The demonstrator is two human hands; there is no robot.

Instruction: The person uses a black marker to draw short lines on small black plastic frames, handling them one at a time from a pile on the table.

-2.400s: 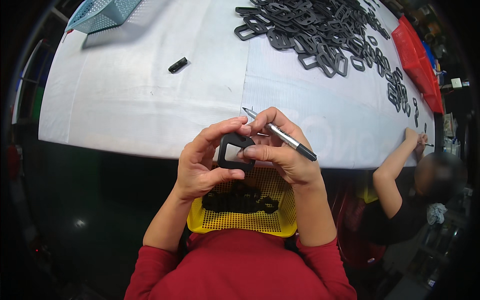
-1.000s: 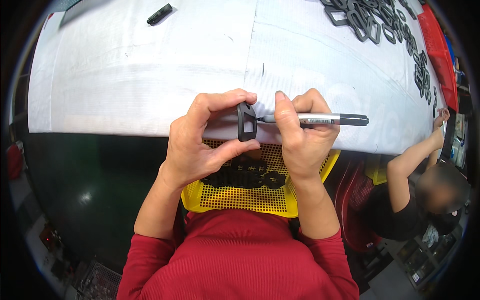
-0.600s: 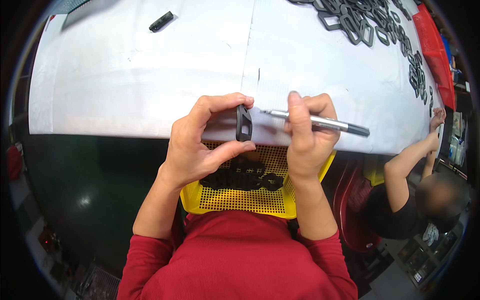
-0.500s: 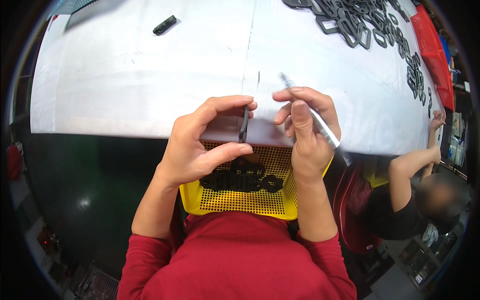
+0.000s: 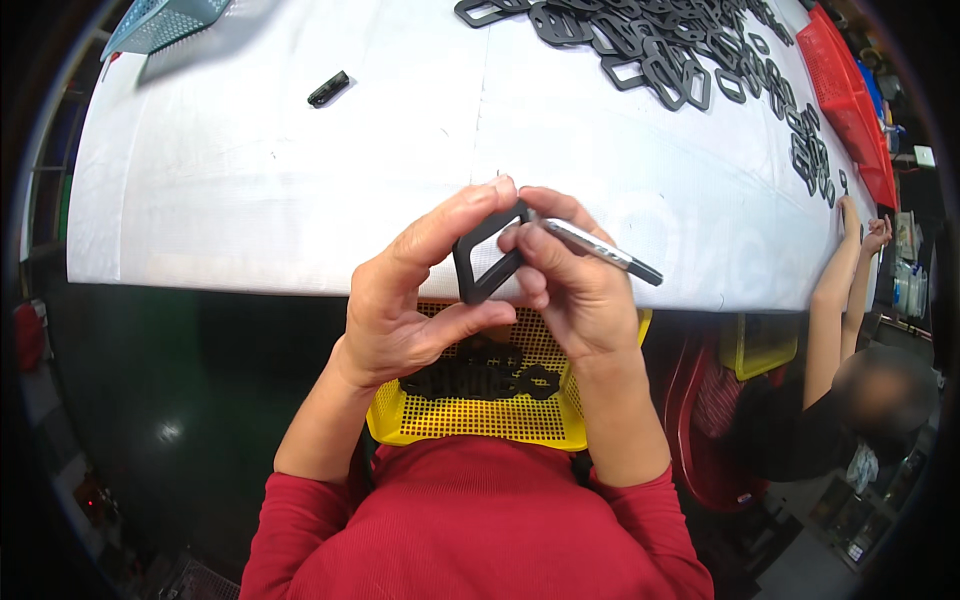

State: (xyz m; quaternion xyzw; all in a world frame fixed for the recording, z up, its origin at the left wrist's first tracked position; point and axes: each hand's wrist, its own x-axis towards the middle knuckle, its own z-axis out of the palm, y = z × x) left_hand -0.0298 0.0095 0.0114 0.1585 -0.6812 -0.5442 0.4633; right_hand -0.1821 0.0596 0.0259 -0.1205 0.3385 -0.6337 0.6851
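Observation:
My left hand (image 5: 395,300) is closed on a black angular ring-shaped frame (image 5: 497,277), gripping it between thumb and fingers and tilting it so the opening shows. In my right hand (image 5: 590,300) is a slim silver pen-shaped tool (image 5: 598,248) with a dark rear end. Its front end is at the upper right edge of the frame, partly hidden by my fingers. Both hands are over the near edge of the white-covered table (image 5: 270,220). Below them, at my lap, a yellow mesh basket (image 5: 480,428) holds several black parts (image 5: 470,380).
A heap of similar black frames (image 5: 660,65) spreads over the far right of the table, beside red baskets (image 5: 845,100). A small black object (image 5: 328,89) lies at the far left, near a light-blue basket (image 5: 165,25). Another person's arm (image 5: 832,270) reaches onto the table at the right.
The black frame has turned from edge-on to showing its opening. My right hand has moved left, bringing the tool to the frame. The view has shifted a little.

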